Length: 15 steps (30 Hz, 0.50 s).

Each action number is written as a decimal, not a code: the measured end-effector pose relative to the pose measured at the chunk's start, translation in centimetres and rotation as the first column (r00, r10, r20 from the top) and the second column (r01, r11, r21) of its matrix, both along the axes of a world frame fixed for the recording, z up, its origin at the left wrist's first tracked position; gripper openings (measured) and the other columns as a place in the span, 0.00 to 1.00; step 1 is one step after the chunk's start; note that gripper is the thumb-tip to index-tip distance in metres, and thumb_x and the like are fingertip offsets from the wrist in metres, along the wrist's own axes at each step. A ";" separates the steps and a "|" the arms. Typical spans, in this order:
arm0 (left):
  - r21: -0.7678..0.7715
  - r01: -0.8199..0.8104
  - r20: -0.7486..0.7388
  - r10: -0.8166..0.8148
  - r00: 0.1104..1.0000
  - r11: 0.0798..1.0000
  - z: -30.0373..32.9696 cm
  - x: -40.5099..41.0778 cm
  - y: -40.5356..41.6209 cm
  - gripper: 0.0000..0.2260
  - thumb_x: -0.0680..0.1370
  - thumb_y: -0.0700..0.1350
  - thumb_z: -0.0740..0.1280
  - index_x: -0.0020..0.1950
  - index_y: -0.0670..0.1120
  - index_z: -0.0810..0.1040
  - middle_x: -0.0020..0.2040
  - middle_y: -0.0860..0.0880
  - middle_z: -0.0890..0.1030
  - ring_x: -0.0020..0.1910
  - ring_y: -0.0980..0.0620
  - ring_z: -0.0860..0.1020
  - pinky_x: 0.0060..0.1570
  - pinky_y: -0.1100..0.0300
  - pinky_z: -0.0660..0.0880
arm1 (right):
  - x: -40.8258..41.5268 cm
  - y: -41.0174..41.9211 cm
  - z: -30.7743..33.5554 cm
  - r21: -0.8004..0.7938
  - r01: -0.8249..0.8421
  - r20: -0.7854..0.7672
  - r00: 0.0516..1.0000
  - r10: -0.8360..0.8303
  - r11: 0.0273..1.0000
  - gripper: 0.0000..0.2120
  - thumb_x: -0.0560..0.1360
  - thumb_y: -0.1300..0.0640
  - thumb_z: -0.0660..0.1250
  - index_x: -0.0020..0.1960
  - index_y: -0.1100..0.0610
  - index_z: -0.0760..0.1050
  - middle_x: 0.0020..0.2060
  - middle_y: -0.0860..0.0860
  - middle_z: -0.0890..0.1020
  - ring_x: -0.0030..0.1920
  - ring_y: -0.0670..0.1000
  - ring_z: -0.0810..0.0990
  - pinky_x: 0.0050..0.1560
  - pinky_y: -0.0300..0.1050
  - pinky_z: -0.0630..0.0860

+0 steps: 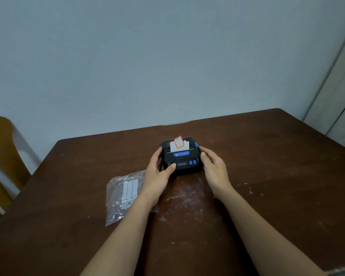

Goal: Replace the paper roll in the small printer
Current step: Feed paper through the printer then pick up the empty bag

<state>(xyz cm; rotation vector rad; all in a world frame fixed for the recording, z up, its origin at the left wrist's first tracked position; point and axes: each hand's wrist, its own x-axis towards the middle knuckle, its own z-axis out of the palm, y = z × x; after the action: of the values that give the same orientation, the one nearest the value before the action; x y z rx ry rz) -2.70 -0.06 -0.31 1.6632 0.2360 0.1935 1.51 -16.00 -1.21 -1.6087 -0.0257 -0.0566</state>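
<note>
Both hands bracket the small printer (pixel 182 156) on the brown surface (pixel 267 176): left hand (pixel 157 170) grips its side, thumb on top; right hand (pixel 213 168) curls against the opposite side, likely steadying it. Label paper (pixel 178 145) pokes up beyond the fingers; a plastic bag (pixel 118 196) lies left.

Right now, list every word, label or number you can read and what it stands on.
None can be read.
Blue label on the printer: white characters, too blurred.
Red-bordered sticker on the paper: no text legible.
White strips in the plastic bag: small marks, too small.
</note>
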 end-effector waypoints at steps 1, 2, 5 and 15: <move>0.001 0.002 0.001 -0.002 1.000 1.000 0.0 0.0 0.0 0.30 0.77 0.37 0.68 0.76 0.53 0.64 0.72 0.52 0.72 0.71 0.55 0.70 0.70 0.53 0.69 | 0.0 0.0 0.0 0.000 0.000 -0.001 1.000 0.000 1.000 0.15 0.82 0.54 0.57 0.66 0.50 0.75 0.61 0.47 0.80 0.63 0.46 0.77 0.64 0.50 0.76; -0.001 0.002 0.002 -0.001 1.000 1.000 0.0 0.0 0.0 0.30 0.77 0.37 0.68 0.76 0.54 0.64 0.72 0.53 0.72 0.70 0.55 0.70 0.69 0.53 0.70 | 0.0 0.0 0.0 0.000 0.001 0.000 1.000 -0.001 1.000 0.15 0.82 0.55 0.57 0.66 0.49 0.75 0.61 0.47 0.80 0.63 0.46 0.77 0.64 0.50 0.76; -0.010 -0.003 0.006 0.003 1.000 1.000 -0.1 0.0 0.0 0.30 0.76 0.36 0.69 0.75 0.54 0.65 0.71 0.52 0.73 0.69 0.55 0.71 0.69 0.54 0.70 | -0.1 0.0 0.0 0.000 0.001 0.001 1.000 -0.001 1.000 0.15 0.82 0.55 0.57 0.66 0.49 0.75 0.60 0.46 0.80 0.62 0.46 0.77 0.64 0.49 0.76; -0.010 0.005 0.006 -0.005 1.000 1.000 -0.1 0.1 0.1 0.31 0.77 0.37 0.69 0.76 0.52 0.64 0.72 0.52 0.73 0.70 0.56 0.71 0.68 0.56 0.70 | -0.5 0.0 0.6 -0.016 -0.024 0.033 0.999 0.025 1.000 0.16 0.82 0.56 0.57 0.67 0.51 0.74 0.52 0.38 0.78 0.55 0.38 0.76 0.54 0.34 0.74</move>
<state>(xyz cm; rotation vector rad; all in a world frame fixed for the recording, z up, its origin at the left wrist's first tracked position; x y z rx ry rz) -2.64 0.04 -0.38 1.6529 0.2281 0.1933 1.01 -16.02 -0.61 -1.6228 -0.0720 -0.0642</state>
